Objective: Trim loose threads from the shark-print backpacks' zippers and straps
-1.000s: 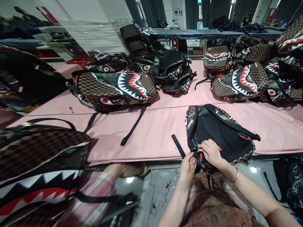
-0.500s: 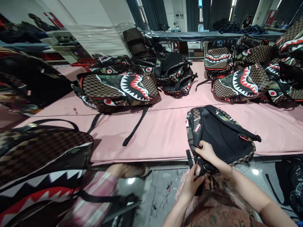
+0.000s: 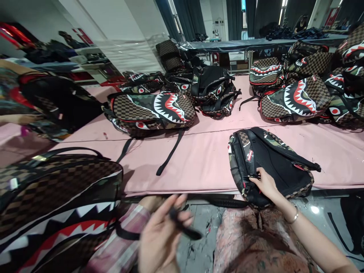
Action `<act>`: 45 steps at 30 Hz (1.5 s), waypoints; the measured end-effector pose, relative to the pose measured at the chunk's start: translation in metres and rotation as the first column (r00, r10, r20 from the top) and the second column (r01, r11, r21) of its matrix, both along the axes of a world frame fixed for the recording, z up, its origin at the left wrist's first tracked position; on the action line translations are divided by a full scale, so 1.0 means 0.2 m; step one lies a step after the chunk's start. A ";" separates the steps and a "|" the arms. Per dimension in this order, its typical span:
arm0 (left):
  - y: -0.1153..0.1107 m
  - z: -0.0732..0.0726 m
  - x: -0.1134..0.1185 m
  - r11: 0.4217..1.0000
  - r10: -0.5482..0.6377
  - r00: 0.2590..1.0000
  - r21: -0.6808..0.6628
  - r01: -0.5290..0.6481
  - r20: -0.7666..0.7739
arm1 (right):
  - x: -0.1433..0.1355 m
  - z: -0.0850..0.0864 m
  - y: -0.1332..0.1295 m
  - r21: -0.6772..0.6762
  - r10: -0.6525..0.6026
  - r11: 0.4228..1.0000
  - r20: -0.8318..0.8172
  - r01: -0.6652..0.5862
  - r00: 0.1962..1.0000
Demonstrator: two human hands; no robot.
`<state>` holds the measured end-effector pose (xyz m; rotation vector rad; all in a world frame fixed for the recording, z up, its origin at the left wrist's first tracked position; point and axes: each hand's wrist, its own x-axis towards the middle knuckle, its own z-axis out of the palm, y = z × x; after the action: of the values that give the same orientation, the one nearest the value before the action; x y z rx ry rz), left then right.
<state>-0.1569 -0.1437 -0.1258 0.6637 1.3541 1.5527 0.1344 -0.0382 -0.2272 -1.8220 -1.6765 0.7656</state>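
Note:
A backpack (image 3: 280,167) lies back panel up at the table's front edge, black with brown checks and camouflage round its rim. My right hand (image 3: 265,184) rests over its lower left part, thumb and fingers pinching a slim black object (image 3: 254,176) whose kind I cannot make out. Far out to the left, above the floor, my left hand (image 3: 165,235) is blurred by motion. Between its fingers is a black webbing strap (image 3: 227,203), which stretches back to the backpack's lower corner.
Shark-mouth backpacks (image 3: 153,110) lie across the pink-covered table (image 3: 199,159), with more at the right (image 3: 297,100). A large checked backpack (image 3: 59,204) stands close at left, beside a co-worker's plaid sleeve (image 3: 127,231). Another person's arm (image 3: 17,119) shows at far left.
My left hand has swung left from the backpack's lower corner, drawing the strap out. My right hand stays at the backpack with the slim black object. The whole view has shifted slightly.

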 end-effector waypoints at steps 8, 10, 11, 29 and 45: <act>0.19 -0.07 0.47 0.796 -0.586 0.758 0.032 0.604 0.286 | 0.09 0.18 -0.24 0.312 0.254 0.934 -0.236 -0.174 0.938; 0.19 -0.08 0.49 0.771 -0.616 0.736 0.024 0.636 0.279 | 0.08 0.23 -0.29 0.362 0.357 0.889 -0.168 -0.279 0.919; 0.19 -0.08 0.49 0.760 -0.630 0.727 0.025 0.650 0.272 | 0.08 0.25 -0.30 0.384 0.402 0.863 -0.125 -0.330 0.907; 0.20 -0.12 0.53 0.678 -0.716 0.643 0.052 0.733 0.272 | 0.06 0.26 -0.29 0.420 0.466 0.806 -0.013 -0.418 0.885; 0.23 -0.16 0.54 0.800 -0.540 0.779 -0.091 0.593 0.319 | 0.07 0.18 -0.27 0.344 0.185 0.937 -0.360 -0.054 0.914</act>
<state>-0.0498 -0.0972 -0.1574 0.6337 0.9455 0.9652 0.1482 -0.0927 -0.1909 -1.2515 -1.5518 0.7844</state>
